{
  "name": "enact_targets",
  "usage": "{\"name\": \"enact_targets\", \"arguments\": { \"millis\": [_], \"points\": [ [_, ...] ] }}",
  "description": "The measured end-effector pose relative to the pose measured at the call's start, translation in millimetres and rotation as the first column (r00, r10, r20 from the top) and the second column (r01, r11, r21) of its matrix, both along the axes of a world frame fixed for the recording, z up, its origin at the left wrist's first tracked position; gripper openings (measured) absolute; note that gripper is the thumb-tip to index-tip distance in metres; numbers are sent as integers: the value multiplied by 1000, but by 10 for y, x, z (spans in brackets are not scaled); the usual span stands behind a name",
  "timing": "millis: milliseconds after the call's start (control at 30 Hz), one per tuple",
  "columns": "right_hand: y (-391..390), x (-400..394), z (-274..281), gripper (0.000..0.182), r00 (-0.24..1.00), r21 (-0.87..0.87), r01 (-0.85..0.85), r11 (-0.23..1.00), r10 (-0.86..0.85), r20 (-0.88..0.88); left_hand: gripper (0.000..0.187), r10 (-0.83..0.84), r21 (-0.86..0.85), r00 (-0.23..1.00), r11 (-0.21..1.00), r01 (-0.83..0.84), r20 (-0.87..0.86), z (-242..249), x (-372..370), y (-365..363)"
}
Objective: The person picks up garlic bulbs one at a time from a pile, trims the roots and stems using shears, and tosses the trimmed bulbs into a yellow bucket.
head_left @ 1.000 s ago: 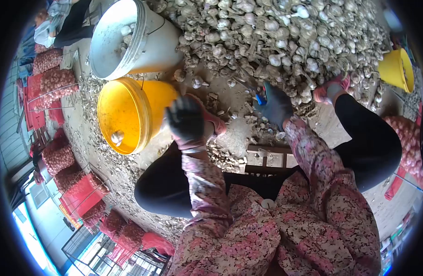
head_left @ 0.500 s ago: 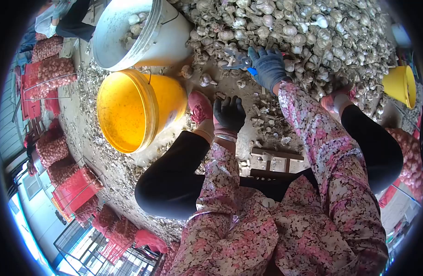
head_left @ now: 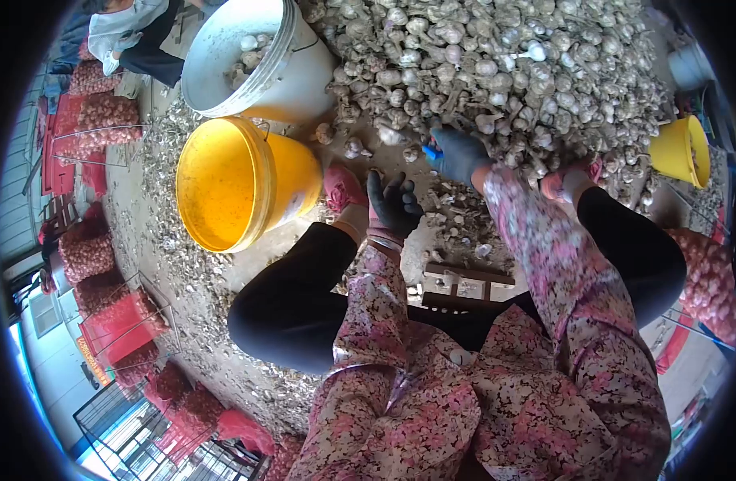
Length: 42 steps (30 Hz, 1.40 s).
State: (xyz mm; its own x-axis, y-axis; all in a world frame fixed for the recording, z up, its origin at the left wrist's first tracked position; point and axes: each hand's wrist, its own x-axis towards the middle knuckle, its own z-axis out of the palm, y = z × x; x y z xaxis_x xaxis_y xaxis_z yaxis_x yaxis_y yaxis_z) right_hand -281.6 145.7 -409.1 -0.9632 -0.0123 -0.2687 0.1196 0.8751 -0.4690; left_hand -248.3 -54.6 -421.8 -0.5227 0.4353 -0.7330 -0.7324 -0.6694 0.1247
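My right hand [head_left: 461, 156], in a grey-blue glove, is closed around blue-handled pruning shears [head_left: 433, 152]. Only part of the handle shows now; motion and the glove obscure the blades. It hovers at the near edge of a big heap of garlic bulbs [head_left: 496, 72]. A few loose bulbs lie on the floor just left of it, including a garlic bulb [head_left: 354, 148]. My left hand [head_left: 396, 206], in a dark glove, is held palm up beside the pink shoe [head_left: 344, 188]. Its fingers are loosely bent and apart, with nothing visible in them.
A yellow bucket [head_left: 298, 178] lies tipped at the left, its mouth towards me. Behind it leans a white bucket [head_left: 304, 80] with some bulbs inside. Another yellow bucket [head_left: 679, 152] is at the right. Filled red net sacks [head_left: 87, 256] line the left; a person [head_left: 135, 36] sits far left.
My right hand has drawn back from the heap towards me with the shears, turning inward. My left hand has stayed near its place, its fingers opening a little. The view has shifted slightly.
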Motion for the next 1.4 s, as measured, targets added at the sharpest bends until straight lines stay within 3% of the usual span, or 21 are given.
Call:
{"name": "enact_targets", "arguments": {
  "millis": [100, 200, 267, 333, 400, 433, 467, 533, 600, 633, 667, 733, 767, 867, 1033, 1100, 1133, 1200, 1267, 1333, 1400],
  "points": [
    [-63, 732, 374, 32, 998, -216, 46, 975, -39, 39, 66, -99, 202, 987, 972, 123, -124, 56, -21, 73],
    [-105, 1298, 523, 32, 988, -241, 154, 958, -150, 34, 62, -288, 338, 936, 876, 343, -203, -64, -1, 165],
    [-50, 1525, 356, 33, 982, -262, 185, 947, -187, 20, 56, -333, 289, 920, 877, 383, -207, -15, 128, 269],
    [-19, 1734, 271, 35, 845, -515, 528, 675, -478, 241, 52, -26, 93, 992, 995, 37, -120, 298, 267, 431],
    [72, 1746, 371, 39, 852, -452, 524, 722, -456, 258, 41, -49, 67, 981, 996, 62, -188, 394, 308, 400],
    [107, 1754, 498, 40, 878, -495, 467, 732, -452, 159, 38, -149, -239, 908, 969, 56, -391, 486, 352, 410],
    [140, 1749, 669, 42, 893, -531, 408, 743, -447, 60, 38, -299, -515, 792, 857, -23, -532, 571, 386, 431],
    [184, 1725, 863, 47, 923, -495, 340, 800, -386, 9, 48, -323, -545, 775, 837, -34, -543, 589, 408, 441],
    [208, 1695, 880, 52, 917, -200, 142, 969, -205, -343, 55, -309, -482, 538, 850, -214, -784, 478, 463, 428],
    [208, 1685, 870, 60, 926, -151, 100, 983, -148, -346, 61, -391, -553, 550, 818, -160, -738, 402, 457, 371],
    [189, 1667, 934, 60, 927, -154, 104, 983, -152, -344, 61, -396, -556, 550, 816, -156, -735, 394, 461, 371],
    [141, 1635, 1104, 74, 993, 143, 28, 989, -11, -118, 59, -529, -658, 424, 707, -259, -735, 392, 498, 368],
    [134, 1643, 1038, 80, 994, 143, 25, 989, -9, -106, 57, -553, -700, 493, 692, -178, -672, 384, 511, 323],
    [121, 1675, 931, 80, 998, 174, 6, 985, 6, -67, 54, -647, -790, 503, 598, -132, -573, 381, 505, 269],
    [126, 1686, 781, 77, 1000, 153, -30, 988, 31, -5, 52, -641, -755, 559, 655, 41, -526, 524, 533, 330],
    [119, 1728, 687, 74, 999, 107, -42, 993, 44, -14, 49, -765, -846, 545, 504, 175, -343, 498, 510, 336],
    [113, 1736, 646, 74, 999, 102, -39, 994, 40, -4, 49, -769, -846, 545, 500, 186, -334, 476, 520, 330],
    [99, 1751, 581, 68, 1000, -18, -26, 999, 26, 4, 48, -812, -894, 459, 441, 78, -360, 365, 549, 311],
    [72, 1804, 513, 62, 999, 5, -4, 1000, 5, -37, 47, -824, -900, 420, 434, 40, -379, 283, 568, 287],
    [77, 1790, 530, 57, 988, 13, -7, 1000, 5, 154, 46, -836, -905, 382, 425, -7, -395, 232, 611, 262],
    [130, 1750, 373, 52, 978, -4, 15, 1000, -14, 208, 46, -702, -718, 362, 687, 115, -614, 455, 698, 376]
  ]
}}
